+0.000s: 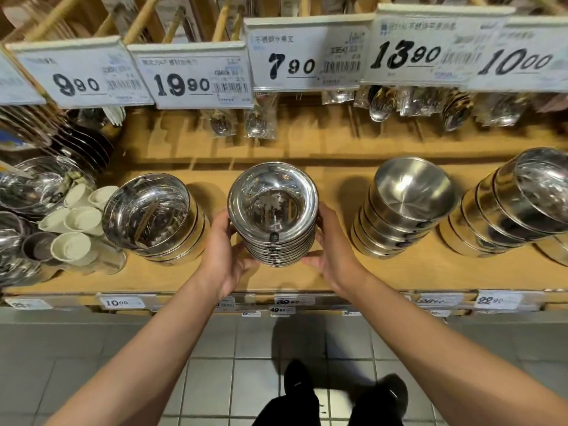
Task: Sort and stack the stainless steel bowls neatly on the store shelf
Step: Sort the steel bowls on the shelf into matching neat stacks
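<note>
Because both hands clasp it from opposite sides, the middle stack of bowls stands straight near the front edge of the shelf. The left hand curls its fingers round the stack's left flank, the right hand round its right, thumbs toward the lower bowls; this two-sided hold probably serves to square the rims and keep the pile from toppling. The top bowl holds nothing, only reflections. Toward the left edge sits a shorter stack of wider bowls, tilted, also empty. Toward the right edge stand a leaning stack of matte bowls and another leaning stack. At the far left lie white cups on their sides.
</note>
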